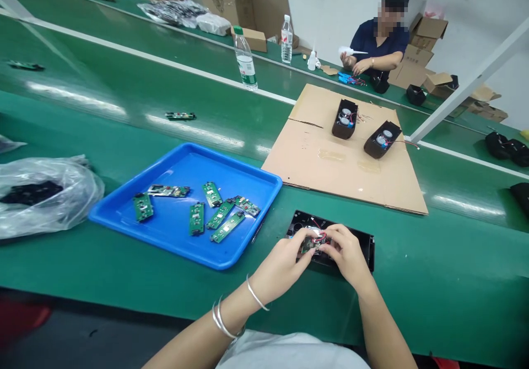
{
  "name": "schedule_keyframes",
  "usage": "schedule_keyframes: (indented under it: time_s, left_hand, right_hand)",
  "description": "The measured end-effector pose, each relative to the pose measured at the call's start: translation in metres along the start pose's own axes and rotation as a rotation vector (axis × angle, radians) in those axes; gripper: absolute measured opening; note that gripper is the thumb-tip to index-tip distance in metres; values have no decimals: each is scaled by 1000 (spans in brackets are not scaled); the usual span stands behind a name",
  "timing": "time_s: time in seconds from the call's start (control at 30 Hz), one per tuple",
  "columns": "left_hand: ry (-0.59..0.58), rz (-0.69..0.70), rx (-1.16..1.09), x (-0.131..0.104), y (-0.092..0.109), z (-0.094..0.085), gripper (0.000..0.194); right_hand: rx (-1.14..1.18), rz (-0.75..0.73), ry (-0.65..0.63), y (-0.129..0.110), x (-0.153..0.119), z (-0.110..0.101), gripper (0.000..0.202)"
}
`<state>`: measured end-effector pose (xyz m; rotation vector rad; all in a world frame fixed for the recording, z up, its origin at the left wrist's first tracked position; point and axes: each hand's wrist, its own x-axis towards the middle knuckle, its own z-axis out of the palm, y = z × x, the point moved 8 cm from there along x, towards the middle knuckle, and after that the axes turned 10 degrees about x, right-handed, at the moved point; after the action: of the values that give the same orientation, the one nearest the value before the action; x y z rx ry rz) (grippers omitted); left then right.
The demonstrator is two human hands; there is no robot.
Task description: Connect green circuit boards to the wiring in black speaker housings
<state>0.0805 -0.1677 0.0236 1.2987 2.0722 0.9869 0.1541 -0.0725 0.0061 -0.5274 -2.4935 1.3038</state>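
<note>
Long green conveyor belt [124,93] spans workshop, glossy, streaked with reflected overhead light. White stripe [165,60] runs along belt's far edge. Green worktable [454,281] in foreground. White wall [475,5] behind. Cardboard boxes [223,0] stacked against wall, more [425,33] at right corner. White diagonal frame bar [467,88] crosses at right. Dark floor [82,330] at lower left.

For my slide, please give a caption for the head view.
Both hands, left and right, hold a small circuit board over a black housing beside a blue tray.

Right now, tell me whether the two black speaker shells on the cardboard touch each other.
Apart. The head view shows bare cardboard sheet between the left shell and the right shell.
</note>
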Motion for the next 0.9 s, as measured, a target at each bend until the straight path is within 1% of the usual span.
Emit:
schedule_keyframes:
  time_s: [0.1, 0.17, 0.3, 0.43, 0.53, 0.6, 0.67, 0.73, 0.8, 0.9]
  left_hand:
    - [1, -96, 26, -4, -3, -2, 20]
    - [-4, -123, 12, -5, -3, -3, 18]
    - [19, -150, -15, -6, -5, -4, 16]
    - [76, -142, 13, -4, -8, -3, 20]
    - [124, -150, 90, -3, -11, -2, 23]
    - [136, -150, 142, -2, -11, -1, 24]
    - [124, -135, 149, -2, -9, 0, 23]
    - [104, -120, 140, -1, -6, 0, 23]
    - [87, -116, 146, 0, -5, -1, 22]
    - [63, -125, 149, 0, -4, -1, 21]
  right_hand:
    - [-122, 183, 31, 19, 1, 0, 19]
    - [-169, 235, 55, 25, 1, 2, 20]
    - [-131, 242, 83, 27, 1, 4, 23]
    - [-7, 194, 107, 25, -5, -6, 11]
    - [119, 97, 156, 18, -15, -16, 14]
    - [187, -35, 194, 8, -19, -21, 15]
    - [209, -157, 195, -3, -22, -21, 15]
    - [144, -243, 152, -13, -22, -15, 19]
    - [14, -319, 132, -20, -22, -8, 23]
    - [-209, -400, 177, -28, -25, -2, 25]
